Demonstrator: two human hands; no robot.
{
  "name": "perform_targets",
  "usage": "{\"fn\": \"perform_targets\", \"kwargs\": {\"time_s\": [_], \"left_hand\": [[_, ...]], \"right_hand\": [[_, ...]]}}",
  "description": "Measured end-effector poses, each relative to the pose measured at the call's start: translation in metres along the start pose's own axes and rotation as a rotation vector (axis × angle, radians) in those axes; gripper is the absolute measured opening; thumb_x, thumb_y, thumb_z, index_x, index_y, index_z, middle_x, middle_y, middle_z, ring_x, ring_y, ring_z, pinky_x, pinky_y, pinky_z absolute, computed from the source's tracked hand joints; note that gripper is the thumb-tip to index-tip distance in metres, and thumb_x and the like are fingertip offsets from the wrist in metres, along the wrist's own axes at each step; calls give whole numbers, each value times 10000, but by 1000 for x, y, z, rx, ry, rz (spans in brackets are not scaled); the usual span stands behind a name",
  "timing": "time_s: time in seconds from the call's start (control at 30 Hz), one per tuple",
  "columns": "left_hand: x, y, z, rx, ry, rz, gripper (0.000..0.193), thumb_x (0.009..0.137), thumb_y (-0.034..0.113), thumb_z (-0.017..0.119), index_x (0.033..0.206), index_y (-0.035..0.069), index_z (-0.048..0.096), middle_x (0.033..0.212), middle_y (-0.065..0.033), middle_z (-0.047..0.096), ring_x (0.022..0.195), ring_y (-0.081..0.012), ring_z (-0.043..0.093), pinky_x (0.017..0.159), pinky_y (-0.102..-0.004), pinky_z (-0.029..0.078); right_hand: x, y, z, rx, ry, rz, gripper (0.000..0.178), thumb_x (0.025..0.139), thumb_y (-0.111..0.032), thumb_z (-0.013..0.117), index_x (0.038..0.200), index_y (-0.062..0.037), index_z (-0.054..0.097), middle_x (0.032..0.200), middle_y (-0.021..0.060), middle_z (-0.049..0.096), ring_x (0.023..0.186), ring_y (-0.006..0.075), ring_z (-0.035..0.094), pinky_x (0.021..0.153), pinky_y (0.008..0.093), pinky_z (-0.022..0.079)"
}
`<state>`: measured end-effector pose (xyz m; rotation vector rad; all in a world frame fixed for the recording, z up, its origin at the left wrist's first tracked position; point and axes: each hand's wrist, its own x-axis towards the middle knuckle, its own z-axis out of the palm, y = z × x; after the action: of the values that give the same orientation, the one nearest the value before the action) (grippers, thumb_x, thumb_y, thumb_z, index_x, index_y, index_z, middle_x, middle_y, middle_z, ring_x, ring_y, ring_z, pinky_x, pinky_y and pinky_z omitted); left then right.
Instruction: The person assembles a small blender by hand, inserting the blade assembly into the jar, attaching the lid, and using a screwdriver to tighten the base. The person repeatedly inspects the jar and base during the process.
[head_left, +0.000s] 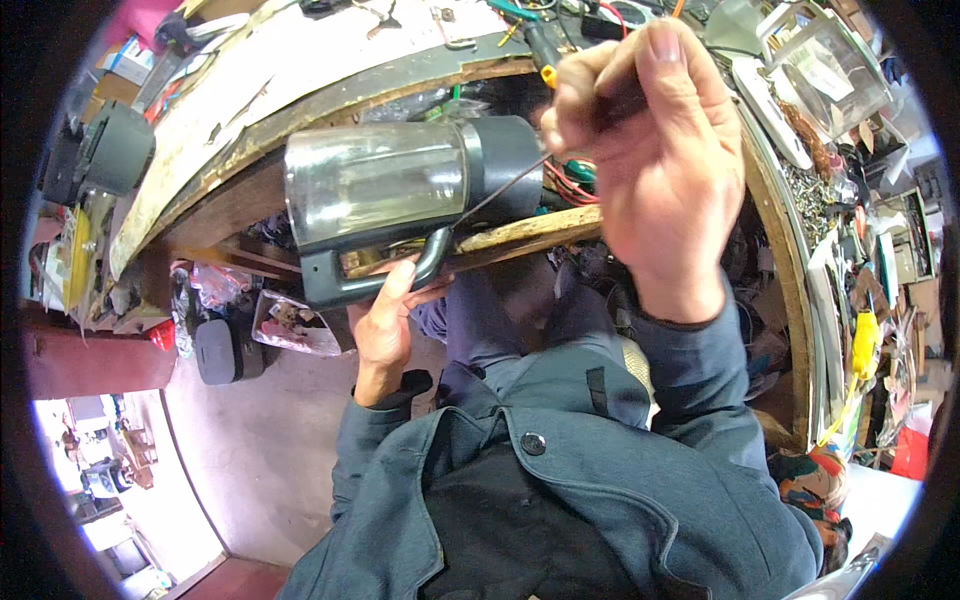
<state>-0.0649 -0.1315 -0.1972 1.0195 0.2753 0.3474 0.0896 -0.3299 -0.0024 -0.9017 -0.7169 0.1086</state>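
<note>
A clear blender jar with a dark collar and black handle lies on its side over the workbench's near edge. My left hand grips its black handle from below, thumb on top. Up and to the right, my right hand is closed, thumb and fingers pinched around a thin metal rod. The rod slants down-left, its far end by the jar's handle near the collar. Whatever part of the rod sits inside my fist is hidden.
A wooden bench edge curves around me. Tools and wires lie at the back, beside a green-handled tool. A clear square jar and a yellow-handled tool are at right. Below the bench's left stands a box of scraps.
</note>
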Motion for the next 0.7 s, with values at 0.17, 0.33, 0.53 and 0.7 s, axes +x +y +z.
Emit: {"fn": "perform_targets", "kwargs": {"time_s": [0.17, 0.33, 0.53, 0.7], "left_hand": [[-2, -2, 2, -31, 56, -38, 343, 1001, 193, 680, 1216, -75, 676, 1133, -229, 737, 952, -369, 761, 805, -487, 658], [-5, 5, 2, -25, 72, -37, 329, 997, 179, 681, 1207, -75, 676, 1139, -231, 735, 955, -389, 759, 800, -507, 657], [-6, 13, 8, 143, 70, -79, 470, 990, 314, 639, 1238, -84, 667, 1126, -230, 744, 962, -368, 758, 857, -463, 617], [-4, 14, 5, 114, 39, -96, 462, 1004, 290, 635, 1252, -99, 658, 1121, -243, 741, 975, -377, 758, 869, -457, 623]], "right_hand": [[-3, 13, 13, -2, 73, -123, 393, 1121, -305, 449, 793, -97, 393, 679, -3, 302, 594, 112, 293, 529, 297, 277], [-5, 15, 21, 306, 5, 17, 386, 1102, -346, 451, 799, -114, 393, 631, 2, 314, 533, 132, 265, 482, 312, 262], [-10, 19, 3, 601, -201, 205, 400, 1021, -344, 572, 760, -64, 458, 586, 68, 420, 536, 191, 393, 522, 374, 326], [17, 5, -6, 307, -298, 161, 515, 1089, -409, 447, 673, -108, 412, 495, 47, 356, 431, 151, 249, 455, 330, 243]]}}
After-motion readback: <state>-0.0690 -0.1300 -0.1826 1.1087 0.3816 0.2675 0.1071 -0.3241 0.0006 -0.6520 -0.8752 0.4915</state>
